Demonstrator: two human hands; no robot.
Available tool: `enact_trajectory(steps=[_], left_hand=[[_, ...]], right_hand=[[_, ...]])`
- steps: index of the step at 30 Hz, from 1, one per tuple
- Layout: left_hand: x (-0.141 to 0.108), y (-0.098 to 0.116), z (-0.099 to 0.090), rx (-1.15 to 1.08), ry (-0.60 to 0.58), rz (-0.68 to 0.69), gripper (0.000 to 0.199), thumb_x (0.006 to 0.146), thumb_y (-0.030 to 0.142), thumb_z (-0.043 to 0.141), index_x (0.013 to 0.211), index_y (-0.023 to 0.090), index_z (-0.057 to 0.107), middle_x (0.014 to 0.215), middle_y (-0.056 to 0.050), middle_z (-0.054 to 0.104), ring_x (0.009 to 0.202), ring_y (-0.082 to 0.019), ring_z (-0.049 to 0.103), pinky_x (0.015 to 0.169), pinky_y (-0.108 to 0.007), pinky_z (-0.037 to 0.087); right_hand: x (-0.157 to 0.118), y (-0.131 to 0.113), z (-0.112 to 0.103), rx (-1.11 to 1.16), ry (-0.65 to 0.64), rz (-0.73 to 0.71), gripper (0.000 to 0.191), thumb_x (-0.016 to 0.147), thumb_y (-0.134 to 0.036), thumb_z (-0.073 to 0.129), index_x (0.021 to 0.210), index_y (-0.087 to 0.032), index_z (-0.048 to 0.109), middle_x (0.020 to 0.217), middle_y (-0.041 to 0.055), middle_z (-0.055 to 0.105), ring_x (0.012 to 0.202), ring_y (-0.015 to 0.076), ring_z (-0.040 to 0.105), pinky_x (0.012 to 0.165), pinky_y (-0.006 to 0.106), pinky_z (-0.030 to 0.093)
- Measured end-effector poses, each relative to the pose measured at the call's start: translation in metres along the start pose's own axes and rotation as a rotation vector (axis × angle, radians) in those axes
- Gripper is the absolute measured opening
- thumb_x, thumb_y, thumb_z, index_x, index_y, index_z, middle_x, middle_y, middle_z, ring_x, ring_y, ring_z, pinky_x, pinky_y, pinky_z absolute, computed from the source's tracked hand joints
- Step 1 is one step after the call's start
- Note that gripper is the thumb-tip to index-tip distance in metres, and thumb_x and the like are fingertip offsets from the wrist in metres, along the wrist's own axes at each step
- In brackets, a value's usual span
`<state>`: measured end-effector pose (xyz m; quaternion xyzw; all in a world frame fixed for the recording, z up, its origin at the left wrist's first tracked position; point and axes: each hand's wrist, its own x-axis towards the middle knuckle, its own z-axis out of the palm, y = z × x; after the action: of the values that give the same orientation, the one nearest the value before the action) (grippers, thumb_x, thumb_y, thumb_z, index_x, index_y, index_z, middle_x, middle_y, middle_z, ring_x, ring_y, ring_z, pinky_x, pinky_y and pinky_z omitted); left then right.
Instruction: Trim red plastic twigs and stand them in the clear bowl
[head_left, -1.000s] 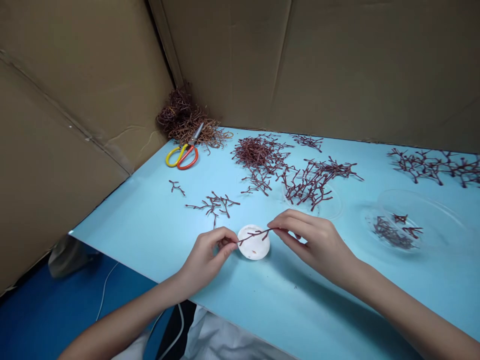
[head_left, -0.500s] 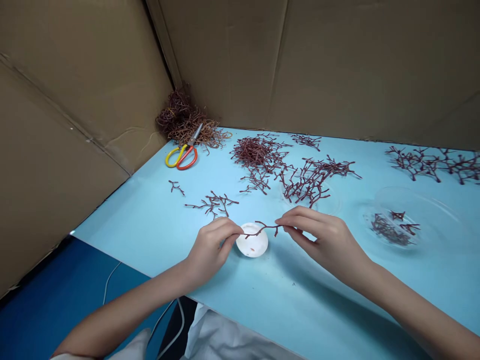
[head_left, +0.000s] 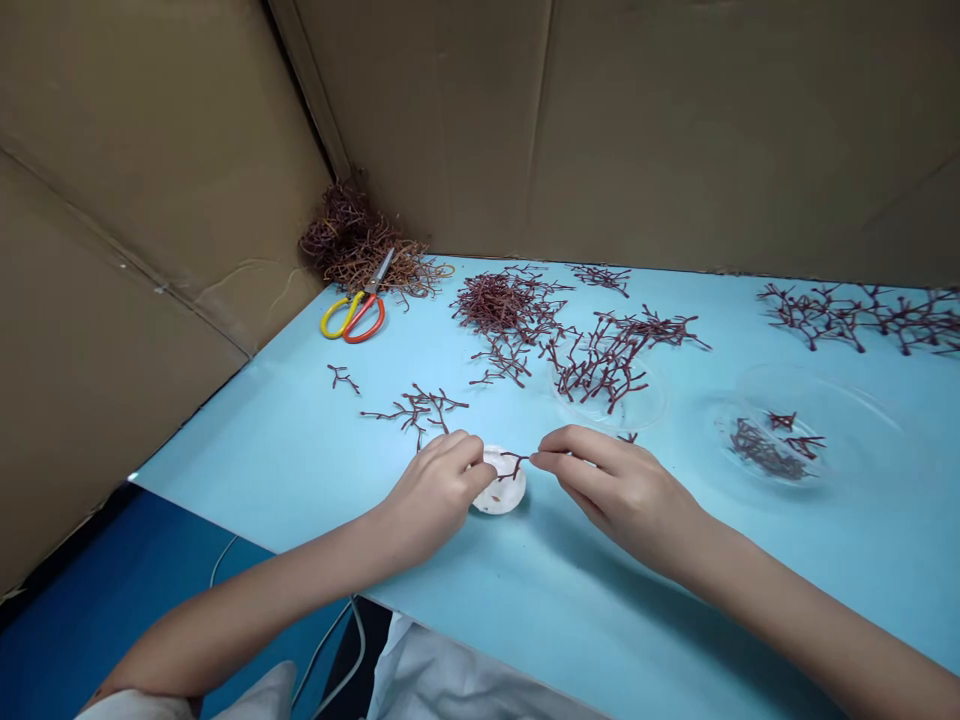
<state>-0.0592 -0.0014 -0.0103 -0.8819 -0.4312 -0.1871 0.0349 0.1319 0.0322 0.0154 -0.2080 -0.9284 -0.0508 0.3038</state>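
Between my two hands a thin brown twig piece [head_left: 514,468] with small side branches is held above a small white dish [head_left: 501,500]. My left hand [head_left: 442,480] pinches its left end, thumb against curled fingers, and covers part of the dish's rim. At the other end, my right hand [head_left: 607,480] grips the twig tip between thumb and fingertips. Reddish specks lie in the dish. Just beyond my left hand are a few branched twigs [head_left: 417,408] on the table.
Scissors [head_left: 366,305] with yellow and red handles lie by a tangled brown heap [head_left: 360,240]. Farther back are a twig pile [head_left: 502,303] and a clear dish of branched twigs [head_left: 600,370]. Clear containers [head_left: 772,450] with short bits stand right; more twigs [head_left: 855,315] lie behind. Cardboard walls [head_left: 637,130] enclose the table.
My hands have come closer together, and my left hand has turned and covers more of the twig. Less of the twig shows between them. The whole view has shifted slightly.
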Motion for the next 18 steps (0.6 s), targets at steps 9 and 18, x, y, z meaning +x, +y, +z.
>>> enact_trajectory(steps=[9, 18], left_hand=[[0.003, 0.002, -0.004, 0.098, -0.087, 0.121, 0.026, 0.084, 0.01, 0.032, 0.07, 0.014, 0.052, 0.063, -0.001, 0.042, 0.06, -0.013, 0.035, 0.055, -0.024, 0.027], [0.002, -0.002, -0.011, 0.111, -0.094, 0.151, 0.023, 0.084, 0.01, 0.034, 0.068, 0.013, 0.051, 0.066, -0.002, 0.044, 0.062, -0.013, 0.036, 0.055, -0.025, 0.028]], right_hand=[[-0.002, 0.001, 0.006, 0.012, -0.012, 0.009, 0.027, 0.082, -0.007, 0.034, 0.075, -0.009, 0.059, 0.068, 0.008, 0.059, 0.054, 0.0117, 0.05, 0.044, 0.02, 0.039], [-0.003, 0.003, 0.007, 0.005, -0.007, 0.047, 0.025, 0.083, -0.01, 0.033, 0.076, -0.012, 0.057, 0.068, 0.0062, 0.058, 0.052, 0.0101, 0.05, 0.042, 0.018, 0.038]])
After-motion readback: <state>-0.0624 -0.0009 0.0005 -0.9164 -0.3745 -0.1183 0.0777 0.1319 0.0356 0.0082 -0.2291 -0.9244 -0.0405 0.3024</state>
